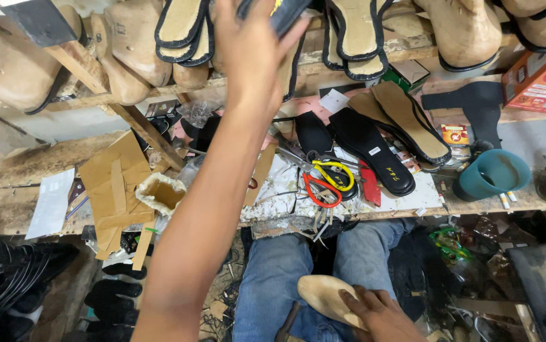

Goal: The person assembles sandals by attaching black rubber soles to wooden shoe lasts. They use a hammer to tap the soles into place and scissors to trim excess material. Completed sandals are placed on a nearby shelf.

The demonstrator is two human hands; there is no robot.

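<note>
Cluttered cobbler's table (25, 209) under a rack of wooden lasts (13, 60) | left hand (250, 47) gripping a dark sole (285, 12) up on the rack (stacked soles could slide off if nudged) | right hand (374, 310) pressing a pale insole (323, 294) on the lap

Tan, black and bright handles over blue denim

Pale tan wooden shoe form (327, 297) lies on blue jeans (273, 278); at 12 o'clock, tan soles (181, 25) edged in black; at 2 o'clock, black insoles (374, 149), scissors with yellow (335, 172) and red (320, 192) handles, a teal cup (491, 174), an orange box (542, 79); at 9 o'clock, brown cardboard (117, 190).
</note>
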